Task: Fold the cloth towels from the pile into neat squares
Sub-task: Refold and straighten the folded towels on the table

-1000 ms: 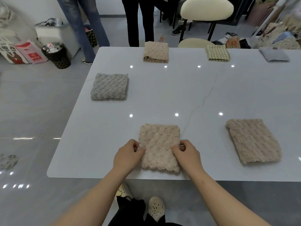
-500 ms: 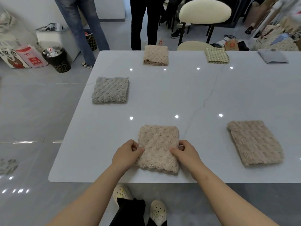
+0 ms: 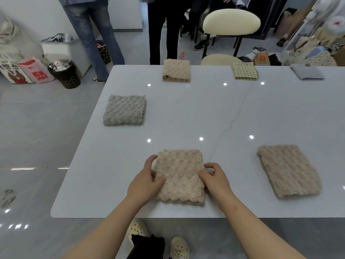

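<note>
Beige, bubble-textured folded towel near the white table's front edge, pinched by left hand and right hand (thumbs on top); best squared by nudging both sides evenly.

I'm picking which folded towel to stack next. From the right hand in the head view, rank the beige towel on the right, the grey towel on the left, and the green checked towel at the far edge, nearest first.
From the right hand:
1. Beige towel, just to its right, near the front edge.
2. Grey towel, left side, mid-table.
3. Green checked towel, far edge, right of centre.
</note>
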Tool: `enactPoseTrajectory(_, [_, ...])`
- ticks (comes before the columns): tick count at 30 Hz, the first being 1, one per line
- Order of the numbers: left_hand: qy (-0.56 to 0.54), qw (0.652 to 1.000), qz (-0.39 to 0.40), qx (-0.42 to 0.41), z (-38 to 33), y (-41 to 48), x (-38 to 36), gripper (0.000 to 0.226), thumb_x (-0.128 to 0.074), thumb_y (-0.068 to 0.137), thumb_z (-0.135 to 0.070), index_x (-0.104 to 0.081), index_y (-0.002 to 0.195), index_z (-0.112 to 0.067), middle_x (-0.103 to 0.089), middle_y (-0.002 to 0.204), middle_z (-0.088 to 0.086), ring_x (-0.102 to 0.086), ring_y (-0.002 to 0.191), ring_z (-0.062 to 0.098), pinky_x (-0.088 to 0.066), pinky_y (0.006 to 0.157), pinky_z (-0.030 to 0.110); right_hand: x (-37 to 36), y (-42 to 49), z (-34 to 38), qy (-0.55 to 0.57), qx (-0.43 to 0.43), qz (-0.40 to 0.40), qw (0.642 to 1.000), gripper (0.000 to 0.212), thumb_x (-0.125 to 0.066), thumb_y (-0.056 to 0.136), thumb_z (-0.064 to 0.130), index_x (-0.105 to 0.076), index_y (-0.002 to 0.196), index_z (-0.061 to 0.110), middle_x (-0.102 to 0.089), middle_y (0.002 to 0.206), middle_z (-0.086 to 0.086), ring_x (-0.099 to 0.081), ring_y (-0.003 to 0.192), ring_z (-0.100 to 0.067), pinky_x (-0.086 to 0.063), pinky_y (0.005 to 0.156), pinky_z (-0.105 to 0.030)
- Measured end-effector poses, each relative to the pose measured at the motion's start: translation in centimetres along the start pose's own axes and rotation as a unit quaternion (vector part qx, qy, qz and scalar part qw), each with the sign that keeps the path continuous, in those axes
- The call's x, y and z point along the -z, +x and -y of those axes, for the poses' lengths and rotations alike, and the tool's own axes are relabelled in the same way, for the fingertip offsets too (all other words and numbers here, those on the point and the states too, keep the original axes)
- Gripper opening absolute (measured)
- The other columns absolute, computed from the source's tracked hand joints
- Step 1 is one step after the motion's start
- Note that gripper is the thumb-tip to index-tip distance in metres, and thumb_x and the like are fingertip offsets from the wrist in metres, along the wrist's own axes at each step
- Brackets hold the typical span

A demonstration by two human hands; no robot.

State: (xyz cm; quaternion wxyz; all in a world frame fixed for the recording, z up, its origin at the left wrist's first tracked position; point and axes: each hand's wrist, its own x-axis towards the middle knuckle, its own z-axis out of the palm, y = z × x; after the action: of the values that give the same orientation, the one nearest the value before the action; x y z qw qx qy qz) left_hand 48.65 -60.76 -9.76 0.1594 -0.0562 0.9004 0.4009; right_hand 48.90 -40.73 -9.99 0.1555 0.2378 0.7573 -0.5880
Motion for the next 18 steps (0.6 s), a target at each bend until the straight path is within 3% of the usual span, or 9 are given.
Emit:
enactPoseTrajectory(4, [0.044, 0.998, 0.020, -0.044, -0.3, 0.7, 0.0, 0.049, -0.055, 0.089, -0.028, -0.037, 0.133, -0.037, -0.050, 0.114, -0.001, -0.052, 0.088, 0.012, -0.044, 0.079, 0.026, -0.3, -0.1, 0.6, -0.087, 0.082, 0.007, 0.993, 0.040, -0.052, 0.090, 0.025, -0.035, 0.122, 0.040, -0.056, 0.097, 0.004, -0.058, 0.086, -0.012, -0.050, 0.079, -0.030])
enactPoseTrajectory(7, [0.050, 0.997, 0.053, -0.040, -0.2, 0.9, 0.0, 0.044, -0.055, 0.090, -0.025, -0.043, 0.131, -0.032, -0.053, 0.122, -0.001, -0.050, 0.098, 0.009, -0.038, 0.083, 0.022, -0.6, 0.3, 0.8, -0.200, 0.147, 0.045, 0.968, 0.052, -0.045, 0.093, 0.023, -0.030, 0.140, 0.039, -0.047, 0.122, 0.005, -0.046, 0.101, -0.005, -0.039, 0.089, -0.024])
enactPoseTrajectory(11, [0.041, 0.997, 0.060, -0.040, -0.1, 0.6, -0.2, 0.045, -0.055, 0.090, -0.024, -0.041, 0.132, -0.030, -0.050, 0.130, -0.006, -0.046, 0.102, 0.006, -0.035, 0.086, 0.021, -0.7, 0.8, 1.0, -0.233, 0.150, 0.062, 0.959, 0.043, -0.042, 0.096, 0.019, -0.040, 0.137, 0.030, -0.043, 0.131, -0.002, -0.039, 0.100, -0.004, -0.030, 0.091, -0.017])
enactPoseTrajectory(13, [0.036, 0.997, 0.061, -0.035, -0.2, 0.6, -0.3, 0.047, -0.055, 0.090, -0.023, -0.038, 0.133, -0.029, -0.050, 0.126, -0.006, -0.048, 0.096, 0.007, -0.038, 0.084, 0.022, -0.6, 1.0, 1.1, -0.218, 0.145, 0.057, 0.963, 0.042, -0.045, 0.094, 0.017, -0.043, 0.135, 0.027, -0.044, 0.132, -0.002, -0.040, 0.100, -0.005, -0.030, 0.093, -0.018])
enactPoseTrajectory(18, [0.016, 0.995, 0.096, -0.003, -0.9, 0.9, 0.2, 0.061, -0.057, 0.087, -0.019, -0.025, 0.138, -0.032, -0.047, 0.084, -0.010, -0.048, 0.069, 0.009, -0.042, 0.069, 0.028, -0.5, 0.8, 0.6, -0.197, 0.128, 0.050, 0.971, 0.040, -0.049, 0.091, 0.015, -0.045, 0.130, 0.025, -0.044, 0.128, -0.004, -0.045, 0.109, -0.012, -0.035, 0.095, -0.022])
